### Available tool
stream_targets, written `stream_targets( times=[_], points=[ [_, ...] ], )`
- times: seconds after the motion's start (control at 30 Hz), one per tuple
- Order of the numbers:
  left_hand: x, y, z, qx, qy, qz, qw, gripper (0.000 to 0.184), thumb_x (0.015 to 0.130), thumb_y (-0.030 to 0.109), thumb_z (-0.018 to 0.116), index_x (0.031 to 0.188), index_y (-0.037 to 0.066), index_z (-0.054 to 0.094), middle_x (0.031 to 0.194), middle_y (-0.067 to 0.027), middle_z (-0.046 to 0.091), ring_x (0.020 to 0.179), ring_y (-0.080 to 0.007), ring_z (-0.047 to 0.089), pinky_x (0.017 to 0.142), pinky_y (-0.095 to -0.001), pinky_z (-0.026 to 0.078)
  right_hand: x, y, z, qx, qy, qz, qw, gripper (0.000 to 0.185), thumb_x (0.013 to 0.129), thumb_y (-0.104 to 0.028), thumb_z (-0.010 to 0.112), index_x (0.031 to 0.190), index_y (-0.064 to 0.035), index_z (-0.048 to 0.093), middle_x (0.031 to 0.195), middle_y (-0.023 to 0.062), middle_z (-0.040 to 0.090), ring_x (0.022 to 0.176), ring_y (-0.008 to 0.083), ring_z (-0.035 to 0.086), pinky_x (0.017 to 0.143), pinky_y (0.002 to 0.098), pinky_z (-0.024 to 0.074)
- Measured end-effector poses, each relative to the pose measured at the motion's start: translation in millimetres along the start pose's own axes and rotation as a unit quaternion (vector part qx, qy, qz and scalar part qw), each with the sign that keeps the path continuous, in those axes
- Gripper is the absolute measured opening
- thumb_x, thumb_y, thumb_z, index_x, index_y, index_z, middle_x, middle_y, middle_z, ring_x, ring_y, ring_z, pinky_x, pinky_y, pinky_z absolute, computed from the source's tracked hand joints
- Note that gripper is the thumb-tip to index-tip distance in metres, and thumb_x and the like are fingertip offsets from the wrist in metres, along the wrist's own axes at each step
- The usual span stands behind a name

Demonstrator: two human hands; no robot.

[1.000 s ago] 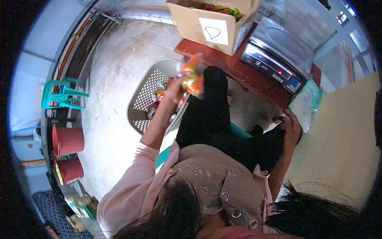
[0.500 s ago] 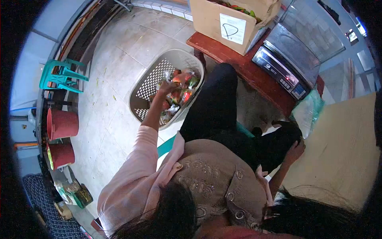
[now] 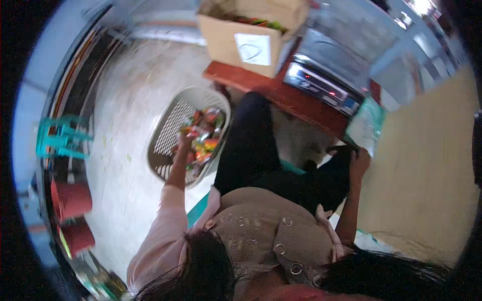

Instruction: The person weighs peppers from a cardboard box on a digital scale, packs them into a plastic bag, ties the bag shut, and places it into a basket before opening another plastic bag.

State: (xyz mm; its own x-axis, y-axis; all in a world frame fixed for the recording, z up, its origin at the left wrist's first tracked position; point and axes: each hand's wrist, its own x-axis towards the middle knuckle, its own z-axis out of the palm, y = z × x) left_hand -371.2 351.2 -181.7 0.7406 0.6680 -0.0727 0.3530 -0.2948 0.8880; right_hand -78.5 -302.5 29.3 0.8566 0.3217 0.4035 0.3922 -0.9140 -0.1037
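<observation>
A grey perforated plastic basket (image 3: 160,115) stands on the floor at my left, holding several clear plastic packs of red, orange and green produce (image 3: 207,145). My left hand (image 3: 184,142) reaches down into it, at the near-left side of the packs. Blur smears its fingers, so any grip is unclear. Over by my right knee, my right hand (image 3: 360,161) is close to the lower end of a clear, green-tinted plastic bag (image 3: 365,128). Its fingers are too blurred to show whether they touch the bag.
On a red-brown bench (image 3: 241,80) stand a cardboard box (image 3: 221,37) with red and green produce and a digital scale (image 3: 321,83). A large tan board (image 3: 422,170) is at right. A turquoise stool (image 3: 63,138) and red buckets (image 3: 73,198) line the left.
The whole view has shifted, with the bench and basket now further left. My right hand has moved up from my knee towards the plastic bag. The left hand stays in the basket.
</observation>
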Motion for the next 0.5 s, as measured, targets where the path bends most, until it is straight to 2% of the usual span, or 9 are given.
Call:
stream_targets(
  times=[0.07,0.1,0.13,0.17,0.2,0.27,0.33,0.43,0.5],
  points=[
    [9,77,8,0.1,0.096,-0.01,0.99,0.055,0.076,0.023,0.07,0.121,0.001,0.048,0.107,-0.0174,0.057,0.084,-0.0267,0.061,0.074,-0.035,0.049,14,-3,-3,-0.045,-0.065,0.057,0.995,0.023,0.081,-0.022,0.058,0.097,-0.0049,0.06,0.096,0.0143,0.059,0.091,0.0323,0.055,0.076,0.0444,0.044],
    [11,123,15,0.127,0.13,0.014,0.983,0.054,0.077,0.023,0.069,0.121,0.0,0.048,0.106,-0.0192,0.056,0.081,-0.0284,0.061,0.072,-0.0355,0.049,19,1,-3,-0.042,-0.059,0.045,0.996,0.021,0.082,-0.024,0.058,0.092,-0.006,0.062,0.091,0.0138,0.06,0.087,0.0324,0.056,0.074,0.0443,0.0449],
    [9,167,24,0.13,0.142,0.059,0.98,0.054,0.078,0.024,0.068,0.121,0.0,0.047,0.106,-0.0211,0.054,0.079,-0.0301,0.061,0.071,-0.036,0.049,25,3,-2,-0.036,-0.053,0.03,0.998,0.02,0.082,-0.026,0.057,0.087,-0.007,0.065,0.085,0.0132,0.061,0.083,0.0324,0.058,0.071,0.0442,0.0459],
    [23,164,34,0.034,0.089,0.048,0.994,0.052,0.078,0.02,0.066,0.122,0.0,0.047,0.105,-0.021,0.055,0.072,-0.0288,0.06,0.069,-0.0365,0.048,32,3,-1,-0.07,-0.084,0.016,0.994,0.02,0.083,-0.025,0.057,0.083,-0.0073,0.065,0.081,0.0135,0.062,0.081,0.0332,0.059,0.072,0.0444,0.0462],
    [6,226,50,0.142,0.128,0.163,0.968,0.05,0.078,0.016,0.065,0.122,0.0,0.047,0.109,-0.022,0.054,0.079,-0.028,0.059,0.071,-0.0377,0.047,38,2,2,-0.1,-0.119,0.001,0.988,0.021,0.083,-0.025,0.056,0.079,-0.0075,0.066,0.077,0.0137,0.062,0.079,0.0339,0.06,0.072,0.0447,0.0465],
    [-20,294,85,0.086,0.084,0.208,0.971,0.05,0.078,0.016,0.065,0.122,0.001,0.047,0.118,-0.0213,0.051,0.095,-0.0331,0.056,0.084,-0.0395,0.044,45,-14,6,0.05,-0.194,0.036,0.979,0.021,0.083,-0.023,0.056,0.078,-0.0051,0.065,0.076,0.0134,0.063,0.078,0.0335,0.061,0.074,0.0453,0.0467],
    [-31,290,131,0.151,-0.012,0.262,0.953,0.055,0.08,0.022,0.064,0.127,0.004,0.044,0.132,-0.0196,0.041,0.113,-0.0388,0.045,0.096,-0.044,0.036,31,-26,42,0.2,-0.261,0.034,0.944,0.019,0.083,-0.02,0.055,0.088,-0.0052,0.065,0.087,0.0142,0.065,0.085,0.0314,0.062,0.077,0.0434,0.0471],
    [-58,329,155,0.304,0.006,0.231,0.924,0.061,0.082,0.027,0.063,0.133,0.007,0.037,0.141,-0.0193,0.031,0.121,-0.0429,0.037,0.101,-0.0482,0.031,10,-47,81,0.238,-0.388,-0.049,0.889,0.023,0.084,-0.021,0.057,0.102,-0.0072,0.062,0.098,0.0137,0.065,0.09,0.0284,0.062,0.078,0.0395,0.048],
    [-61,333,155,0.318,-0.011,0.232,0.919,0.064,0.082,0.029,0.062,0.136,0.009,0.034,0.141,-0.0197,0.03,0.123,-0.0426,0.035,0.101,-0.0497,0.031,5,-54,93,0.228,-0.438,-0.104,0.863,0.024,0.084,-0.021,0.058,0.105,-0.0078,0.06,0.099,0.013,0.064,0.091,0.0271,0.062,0.078,0.0384,0.0477]
  ],
)
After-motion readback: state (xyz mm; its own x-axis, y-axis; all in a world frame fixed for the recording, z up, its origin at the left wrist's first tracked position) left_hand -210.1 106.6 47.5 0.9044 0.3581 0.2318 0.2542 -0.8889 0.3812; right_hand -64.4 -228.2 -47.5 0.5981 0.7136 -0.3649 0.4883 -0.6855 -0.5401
